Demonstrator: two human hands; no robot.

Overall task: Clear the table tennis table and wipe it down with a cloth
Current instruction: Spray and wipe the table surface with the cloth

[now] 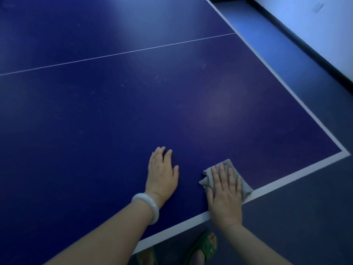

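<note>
Two hands flat on the blue desk (114, 111): wiping under way at the near right corner.

Left hand (162, 173), bangle (148, 208) on the wrist, rests with straight fingers, holding nothing. At its 3 o'clock, well apart, the right hand (225, 194) presses flat on the grey cloth (242, 185), beside the white edge line. Unwiped surface lies toward 10–12 o'clock; the cloth's long axis runs 11 to 5. Cloth under the palm is hidden; green sandals (205, 245) are cut off.

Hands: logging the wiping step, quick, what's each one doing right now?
Left hand: open, flat on the table, holding nothing.
Right hand: open, fingers straight, pressing the grey cloth onto the table.
</note>
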